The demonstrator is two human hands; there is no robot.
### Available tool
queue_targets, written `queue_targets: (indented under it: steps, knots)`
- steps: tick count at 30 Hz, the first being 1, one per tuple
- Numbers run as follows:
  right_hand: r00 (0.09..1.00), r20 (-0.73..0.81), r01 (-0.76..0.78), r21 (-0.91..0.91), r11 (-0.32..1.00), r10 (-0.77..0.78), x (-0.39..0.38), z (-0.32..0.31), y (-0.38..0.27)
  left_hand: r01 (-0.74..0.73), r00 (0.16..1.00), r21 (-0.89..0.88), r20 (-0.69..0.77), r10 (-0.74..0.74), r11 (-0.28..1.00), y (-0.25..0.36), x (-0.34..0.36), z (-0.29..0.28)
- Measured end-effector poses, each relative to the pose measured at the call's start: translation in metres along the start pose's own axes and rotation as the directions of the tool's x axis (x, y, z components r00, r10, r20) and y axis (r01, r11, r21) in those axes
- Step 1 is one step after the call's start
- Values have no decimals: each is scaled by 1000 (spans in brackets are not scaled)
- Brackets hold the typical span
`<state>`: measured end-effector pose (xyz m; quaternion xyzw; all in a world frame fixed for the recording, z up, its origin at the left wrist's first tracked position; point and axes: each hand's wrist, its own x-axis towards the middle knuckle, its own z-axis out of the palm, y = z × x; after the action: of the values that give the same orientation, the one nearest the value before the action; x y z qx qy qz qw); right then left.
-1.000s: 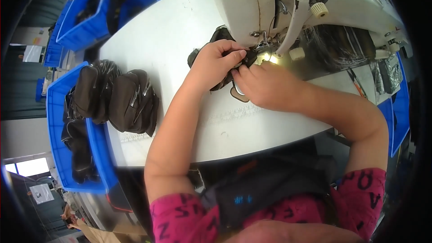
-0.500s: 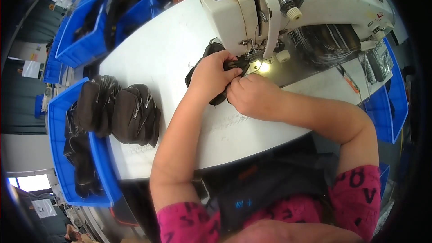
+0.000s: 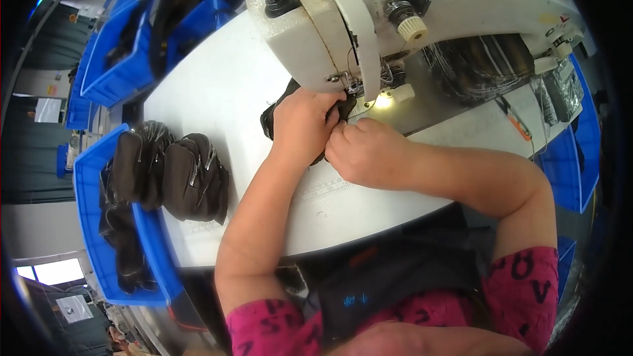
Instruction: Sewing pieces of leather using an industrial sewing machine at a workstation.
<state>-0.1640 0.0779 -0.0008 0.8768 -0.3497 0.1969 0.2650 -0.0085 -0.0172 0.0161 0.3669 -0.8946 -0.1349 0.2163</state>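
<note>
A white sewing machine (image 3: 310,46) stands over the table, its small lamp glowing beside the needle. Bunched under and just left of the needle is a dark fabric piece (image 3: 269,120), mostly hidden by my hands. My left hand (image 3: 302,125) lies over it, fingers curled and gripping it close to the presser foot. Against the left fingertips, my right hand (image 3: 366,153) is closed in a pinch at the fabric's near edge. What exactly sits between the right fingertips is partly hidden.
Two dark zippered pouches (image 3: 191,181) stand at the table's left, by a blue bin (image 3: 155,250) holding more dark pieces. Under the machine arm lies a stack of dark zippered pieces (image 3: 484,62). Orange-handled snips (image 3: 514,118) rest on the right. More blue bins (image 3: 125,53) stand behind.
The view has shifted, and the machine head looks larger and farther left. Both hands have moved slightly left and nearer, still on the fabric. Less of the dark piece shows now.
</note>
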Motion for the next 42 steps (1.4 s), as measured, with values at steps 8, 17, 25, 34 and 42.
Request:
queue_targets:
  steps: [8,17,25,34,42]
  knots:
    - [999,6,-42,33,999,42,-1,-4,-2,-372,917,225,-57,394,900,5,-7,-12]
    - [999,28,-29,14,999,29,-2,-6,-1,-296,953,116,-30,302,948,6,-10,-8]
    - [999,39,-21,41,999,20,1,-10,0,-369,925,163,-34,379,915,10,-9,-15]
    - [990,141,7,132,991,-26,-4,-27,8,-279,956,149,139,260,949,26,-17,-24]
    - [980,113,141,187,972,-164,-26,-28,36,-242,956,270,233,181,932,54,-24,-26]
